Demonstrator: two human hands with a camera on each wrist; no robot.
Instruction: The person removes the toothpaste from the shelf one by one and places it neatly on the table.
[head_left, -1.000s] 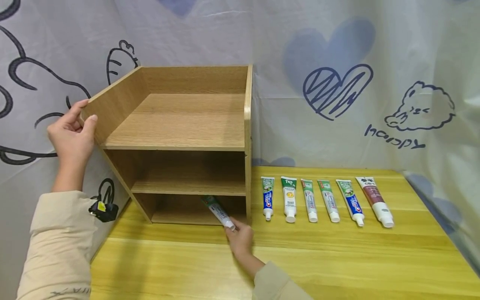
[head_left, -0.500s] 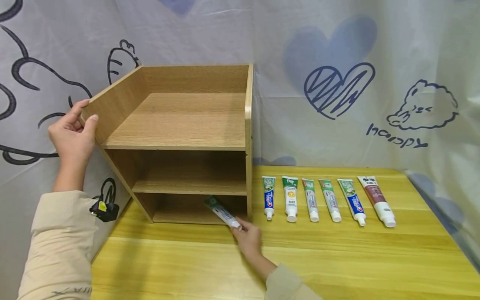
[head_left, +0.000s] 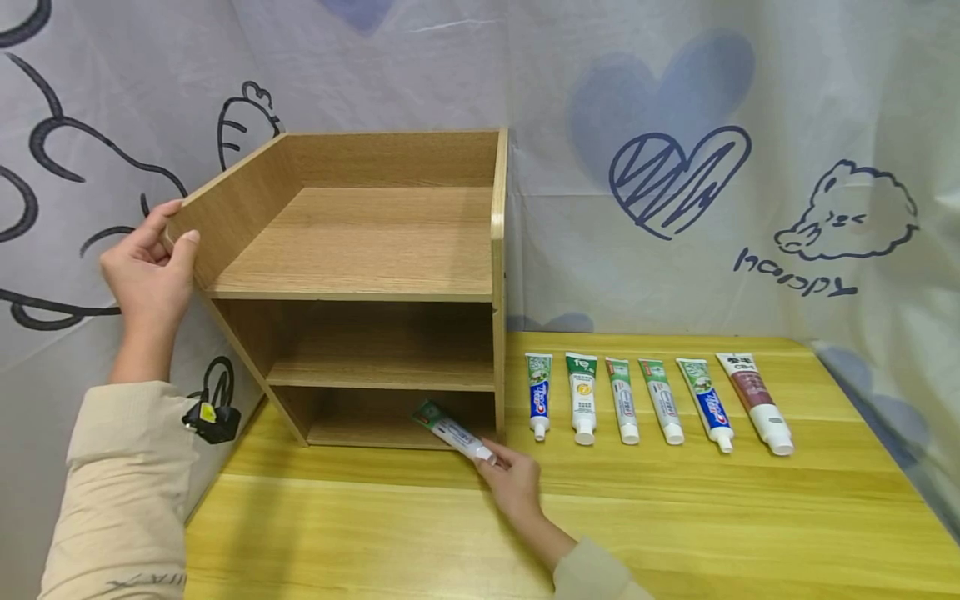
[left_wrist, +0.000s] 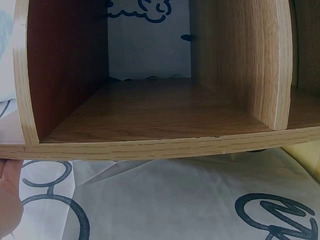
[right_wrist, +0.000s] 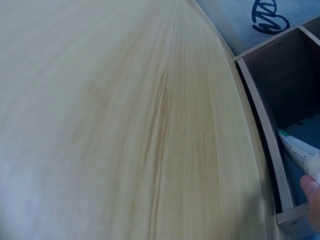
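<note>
My left hand grips the front edge of the left side panel of a wooden shelf unit, thumb on the inner face. In the left wrist view only part of that hand shows, at the panel's edge. My right hand pinches the white cap end of a green and white toothpaste tube. The tube slants up and left, its green end at the opening of the bottom compartment. From the right wrist view, the same toothpaste tube points into the shelf opening, fingertips at its cap.
Several toothpaste tubes lie in a row right of the shelf, from a blue and green tube to a maroon and white one. A yellow wood-grain table carries everything. A black cable item sits at the left sleeve.
My right hand has drawn the toothpaste tube slightly right and toward me, away from the bottom compartment. The left hand keeps its grip on the panel.
</note>
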